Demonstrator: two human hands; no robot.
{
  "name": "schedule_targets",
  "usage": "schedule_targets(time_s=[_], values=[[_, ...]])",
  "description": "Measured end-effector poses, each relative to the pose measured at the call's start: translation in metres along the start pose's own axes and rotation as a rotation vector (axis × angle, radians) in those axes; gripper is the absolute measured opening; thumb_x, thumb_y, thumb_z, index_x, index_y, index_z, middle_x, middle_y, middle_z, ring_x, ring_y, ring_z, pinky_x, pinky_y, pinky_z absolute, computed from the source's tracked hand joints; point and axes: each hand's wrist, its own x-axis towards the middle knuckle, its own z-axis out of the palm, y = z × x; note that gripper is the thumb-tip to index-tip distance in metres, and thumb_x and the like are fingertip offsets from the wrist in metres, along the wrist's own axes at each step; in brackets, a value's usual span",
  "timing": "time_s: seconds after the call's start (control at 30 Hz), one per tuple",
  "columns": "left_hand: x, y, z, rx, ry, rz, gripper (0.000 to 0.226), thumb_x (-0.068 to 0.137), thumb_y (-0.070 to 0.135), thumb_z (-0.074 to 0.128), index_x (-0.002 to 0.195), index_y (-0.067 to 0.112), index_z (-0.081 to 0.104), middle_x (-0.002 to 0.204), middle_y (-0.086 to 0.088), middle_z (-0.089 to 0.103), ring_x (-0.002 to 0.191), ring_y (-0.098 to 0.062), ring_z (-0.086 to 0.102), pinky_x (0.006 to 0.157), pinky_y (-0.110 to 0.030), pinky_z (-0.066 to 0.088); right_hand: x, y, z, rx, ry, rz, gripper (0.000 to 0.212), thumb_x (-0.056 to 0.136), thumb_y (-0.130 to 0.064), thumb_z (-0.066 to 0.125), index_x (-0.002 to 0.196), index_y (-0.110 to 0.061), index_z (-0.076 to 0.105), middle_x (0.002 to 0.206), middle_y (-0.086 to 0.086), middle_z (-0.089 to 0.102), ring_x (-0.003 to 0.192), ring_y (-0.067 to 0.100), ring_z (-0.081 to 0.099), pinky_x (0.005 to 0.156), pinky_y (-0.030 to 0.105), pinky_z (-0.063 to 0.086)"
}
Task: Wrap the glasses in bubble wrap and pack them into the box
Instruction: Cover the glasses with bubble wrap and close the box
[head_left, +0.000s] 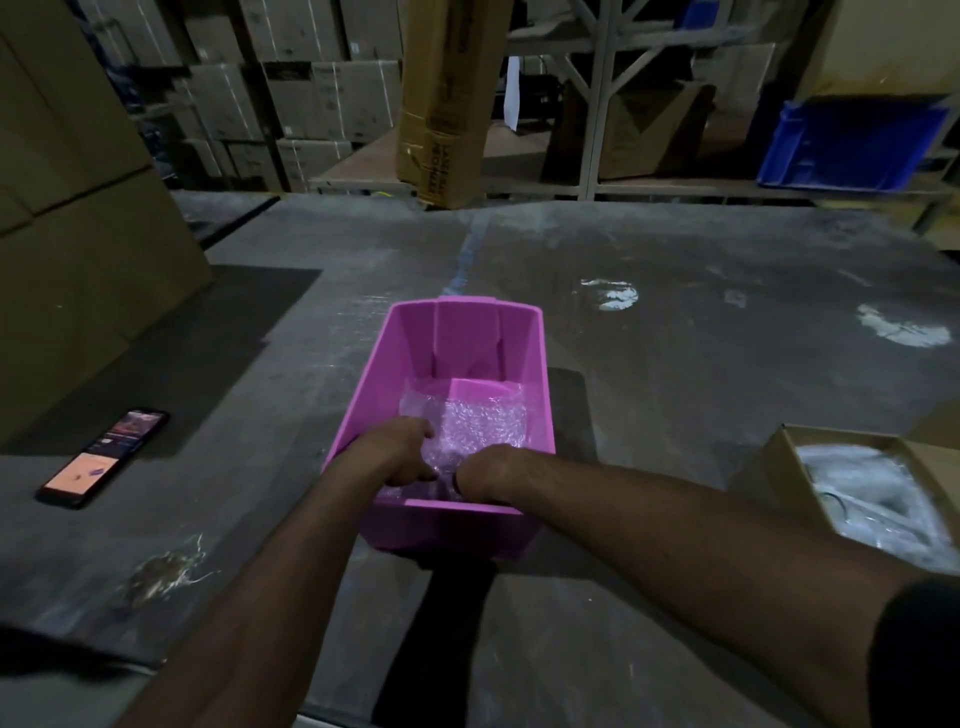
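Inside pink box (363, 395), both hands' fingers (415, 470) clutching bubble-wrapped bundle (478, 421).

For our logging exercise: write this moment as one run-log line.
stage: packing | left hand: on bubble wrap | right hand: in pink box | glasses: not discernible

Both forearms extend forward from the lower edge of the view and converge over the near end of the pink box (363, 415). The left hand (402, 452) is inside the box at its near left corner, fingers bent downward onto the bubble wrap (478, 421). The right hand (485, 470) is just beside it at the near wall, wrist flexed, fingers curled down out of sight. A dark sleeve (914, 654) covers the right upper arm.
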Motion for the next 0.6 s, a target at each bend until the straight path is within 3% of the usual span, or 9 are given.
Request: schedule_targets(time_s=[0.17, 0.23, 0.33, 0.47, 0.53, 0.6], values=[[-0.001, -0.008, -0.006, -0.134, 0.206, 0.042, 0.039, 0.100, 0.007, 0.053, 0.137, 0.016, 0.062, 0.140, -0.011, 0.062, 0.123, -0.030, 0.061, 0.102, -0.037, 0.049, -0.006, 0.018, -0.016, 0.042, 0.342, 0.079, 0.019, 0.090, -0.004, 0.061, 0.107, -0.007, 0.069, 0.107, 0.006, 0.069, 0.089, 0.024, 0.066, 0.065, 0.032, 0.048], [-0.003, -0.010, -0.012, -0.278, 0.314, 0.066, 0.028, 0.105, 0.016, 0.048, 0.121, 0.011, 0.070, 0.123, -0.013, 0.071, 0.111, -0.032, 0.067, 0.097, -0.042, 0.053, -0.016, 0.032, -0.025, 0.172, 0.539, 0.129, 0.015, 0.091, -0.002, 0.058, 0.100, -0.007, 0.069, 0.102, 0.008, 0.065, 0.081, 0.024, 0.062, 0.065, 0.033, 0.049], [-0.021, -0.003, -0.027, -0.595, 0.391, 0.153, 0.042, 0.106, 0.041, 0.045, 0.109, 0.009, 0.072, 0.103, -0.008, 0.075, 0.095, -0.025, 0.071, 0.089, -0.049, 0.057, -0.043, 0.057, -0.040, 0.446, 0.740, 0.155, 0.018, 0.096, -0.008, 0.051, 0.097, -0.009, 0.069, 0.099, 0.009, 0.067, 0.086, 0.026, 0.064, 0.070, 0.034, 0.048], [-0.055, 0.013, -0.048, -0.870, 0.365, 0.331, 0.059, 0.094, 0.062, 0.044, 0.124, 0.017, 0.067, 0.118, 0.000, 0.072, 0.111, -0.015, 0.067, 0.097, -0.044, 0.053, -0.084, 0.086, -0.045, 0.835, 1.004, 0.157, 0.016, 0.097, -0.012, 0.053, 0.098, -0.009, 0.068, 0.096, 0.011, 0.073, 0.085, 0.028, 0.070, 0.075, 0.041, 0.055], [-0.065, 0.019, -0.059, -0.975, 0.352, 0.431, 0.052, 0.095, 0.062, 0.052, 0.125, 0.022, 0.069, 0.121, 0.001, 0.073, 0.113, -0.021, 0.068, 0.097, -0.048, 0.053, -0.104, 0.095, -0.043, 1.080, 1.139, 0.152, 0.012, 0.098, -0.011, 0.054, 0.097, -0.008, 0.066, 0.084, 0.009, 0.072, 0.071, 0.015, 0.071, 0.060, 0.030, 0.055], [-0.072, 0.027, -0.066, -1.090, 0.355, 0.551, 0.056, 0.084, 0.071, 0.063, 0.119, 0.028, 0.074, 0.117, 0.003, 0.075, 0.109, -0.019, 0.070, 0.091, -0.038, 0.054, -0.120, 0.102, -0.039, 1.304, 1.235, 0.157, 0.010, 0.098, -0.007, 0.055, 0.095, -0.007, 0.064, 0.074, 0.005, 0.067, 0.053, 0.001, 0.062, 0.046, 0.016, 0.044]])
